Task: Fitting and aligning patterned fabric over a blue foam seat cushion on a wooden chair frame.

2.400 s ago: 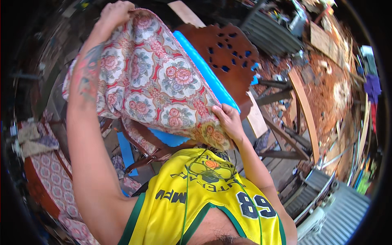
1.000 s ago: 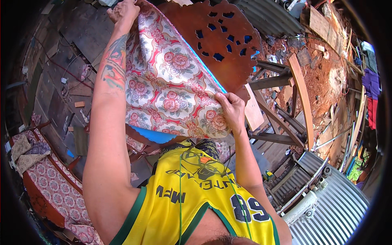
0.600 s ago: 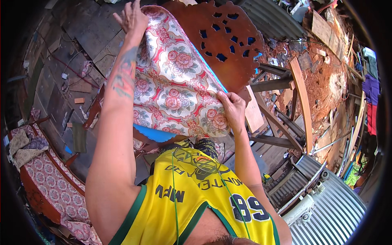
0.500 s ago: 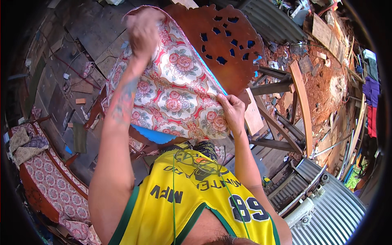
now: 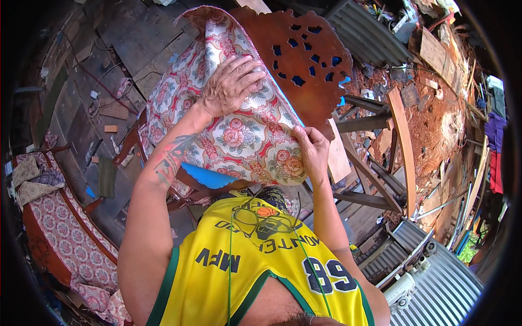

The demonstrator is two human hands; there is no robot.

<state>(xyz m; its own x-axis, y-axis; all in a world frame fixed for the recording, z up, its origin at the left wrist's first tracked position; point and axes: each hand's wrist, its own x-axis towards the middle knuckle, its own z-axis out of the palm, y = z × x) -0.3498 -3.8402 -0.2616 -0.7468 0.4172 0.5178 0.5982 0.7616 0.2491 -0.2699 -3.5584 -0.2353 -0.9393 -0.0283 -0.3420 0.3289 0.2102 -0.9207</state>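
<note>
A floral fabric (image 5: 234, 136) in red, pink and cream is spread before me, its far left corner lifted and folded over. My left hand (image 5: 231, 87) rests on it near the slanting right edge, fingers extended and nothing gripped. At the fabric's right corner my right hand (image 5: 314, 149) pinches the edge between thumb and fingers. Beneath the fabric lies a brown wooden panel (image 5: 304, 103) with a scalloped rim and cut-out holes, showing at the far right. Blue backing (image 5: 209, 176) peeks out along the near side and through the holes.
To the left stands a wooden seat with patterned upholstery (image 5: 70, 233), cloth scraps on its end. A wooden frame (image 5: 367, 160) and a curved plank (image 5: 402, 146) are on the right. Corrugated metal sheeting (image 5: 440, 288) lies lower right. Small offcuts litter the dark floorboards (image 5: 130, 43).
My left hand has come down from the fabric's far left corner, nearer and to the right, and now lies flat on it. My right hand keeps its pinch at the right corner.
</note>
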